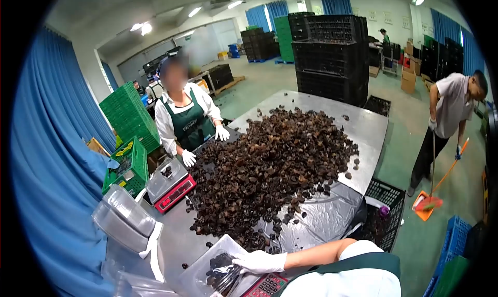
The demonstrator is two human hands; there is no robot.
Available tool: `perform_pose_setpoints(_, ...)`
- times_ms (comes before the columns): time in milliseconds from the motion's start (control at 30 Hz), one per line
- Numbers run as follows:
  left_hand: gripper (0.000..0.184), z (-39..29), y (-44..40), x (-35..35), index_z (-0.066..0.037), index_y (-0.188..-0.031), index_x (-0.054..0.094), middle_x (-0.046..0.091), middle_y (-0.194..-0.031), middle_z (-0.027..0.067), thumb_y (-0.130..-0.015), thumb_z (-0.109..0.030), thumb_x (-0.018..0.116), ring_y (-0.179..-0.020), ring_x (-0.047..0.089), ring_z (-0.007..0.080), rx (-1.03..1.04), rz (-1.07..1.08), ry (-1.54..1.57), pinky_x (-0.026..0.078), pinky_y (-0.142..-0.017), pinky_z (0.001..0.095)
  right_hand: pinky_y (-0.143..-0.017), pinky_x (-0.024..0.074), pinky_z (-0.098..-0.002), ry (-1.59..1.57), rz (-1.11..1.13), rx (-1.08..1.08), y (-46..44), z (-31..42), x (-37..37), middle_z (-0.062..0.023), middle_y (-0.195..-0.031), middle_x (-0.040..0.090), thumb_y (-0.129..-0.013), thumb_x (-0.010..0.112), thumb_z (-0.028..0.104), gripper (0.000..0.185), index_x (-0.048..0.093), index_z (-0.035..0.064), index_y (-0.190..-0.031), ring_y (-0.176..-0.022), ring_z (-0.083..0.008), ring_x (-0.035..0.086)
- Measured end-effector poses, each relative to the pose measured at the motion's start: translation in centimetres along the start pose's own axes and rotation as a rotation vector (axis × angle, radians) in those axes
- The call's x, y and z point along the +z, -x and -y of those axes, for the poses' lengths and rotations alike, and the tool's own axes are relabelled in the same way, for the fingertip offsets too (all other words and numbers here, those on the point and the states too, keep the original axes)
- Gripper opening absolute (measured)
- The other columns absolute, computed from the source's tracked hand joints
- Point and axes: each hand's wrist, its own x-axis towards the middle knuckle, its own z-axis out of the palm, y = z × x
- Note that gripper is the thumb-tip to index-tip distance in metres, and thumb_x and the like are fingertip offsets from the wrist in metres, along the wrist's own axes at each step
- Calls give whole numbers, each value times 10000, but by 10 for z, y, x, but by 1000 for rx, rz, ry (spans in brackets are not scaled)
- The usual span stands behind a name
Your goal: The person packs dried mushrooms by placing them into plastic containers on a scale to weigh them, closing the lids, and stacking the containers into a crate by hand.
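Observation:
My right hand (262, 261), in a white glove, reaches left over a clear plastic tray (194, 279). Its bent fingers rest at dark, curled dried fungus pieces (223, 273) inside; whatever lies within the fingers is hidden. Beneath my hand, a red scale (267, 286) shows its keypad. A large heap of the same-looking dried fungus (270, 167) covers much of the metal table (371, 136). My left hand does not show.
Across the table, a person in a green apron (189, 118) has gloved hands by the heap, beside another red scale (175, 193). Stacked clear trays (124, 216) stand left. Black crates (332, 58) rise behind. At right, a person sweeps with an orange dustpan (426, 206).

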Motion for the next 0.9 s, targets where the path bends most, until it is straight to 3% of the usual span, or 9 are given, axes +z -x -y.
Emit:
perform_pose_setpoints(167,213,-10,-3,4,21,-996,641,637,-986,167,-823,-92,587,-947,580,300,-99,22,107,445,-898,376,-639,530,-405,34,-104,5,-13,17,-25,-218,-1032,608,-889,568,320,391,555,-12,-1096,-853,-373,620)
perform_pose_setpoints(233,227,-4,-5,14,-20,-852,680,590,-759,105,-659,12,566,-701,560,223,-183,-66,2,461,-680,332,-574,506,-406,14,-161,26,-24,19,-28,-152,-874,620,-884,577,317,283,577,50,-977,-739,-323,628)
perform_pose_setpoints(333,225,-6,-7,13,-39,-875,681,548,-732,73,-685,17,574,-608,480,162,-194,21,-71,405,-581,308,-528,479,-411,8,-202,157,-53,24,-49,-119,-771,592,-875,595,322,236,542,94,-846,-681,-302,610)
perform_pose_setpoints(500,220,-10,-7,13,-44,-925,682,524,-730,34,-734,0,584,-599,445,114,-232,-24,1,397,-574,275,-620,505,-399,-73,-352,147,-95,3,-50,-117,-817,619,-874,589,372,322,571,103,-1051,-753,-303,616)
perform_pose_setpoints(600,268,-6,-3,10,-24,-1069,644,537,-733,15,-804,-32,606,-597,469,83,-248,20,26,418,-560,243,-776,497,-408,-450,-83,459,-106,-2,-56,-150,-938,646,-849,590,479,560,516,87,-1243,-880,-322,626)
perform_pose_setpoints(667,405,-29,-6,3,-32,-1190,579,558,-761,42,-789,-23,639,-665,545,100,-636,-11,448,457,-588,280,-822,491,-405,-431,-90,499,-99,-25,-18,-168,-1001,642,-823,597,536,651,496,75,-1272,-956,-344,615)
perform_pose_setpoints(733,488,-20,-2,-1,-25,-1263,509,603,-823,83,-798,-53,656,-768,607,183,-717,1,495,487,-692,344,-844,488,-415,-219,-51,524,-91,-32,-4,-188,-1023,641,-821,586,548,686,481,55,-1287,-977,-371,610)
perform_pose_setpoints(800,395,-8,4,-2,41,-1253,485,599,-731,69,-888,-60,597,-562,586,134,-751,-5,574,497,-500,243,-807,497,-435,-357,2,643,-79,-31,-10,-198,-972,652,-831,561,558,585,584,43,-1108,-913,-371,631)
perform_pose_setpoints(900,174,8,11,-3,37,-1026,570,611,-715,112,-897,-80,589,-526,592,174,-817,43,658,505,-478,273,-716,503,-432,-309,106,612,-61,-28,-20,-207,-820,656,-837,537,576,554,632,30,-843,-799,-369,645)
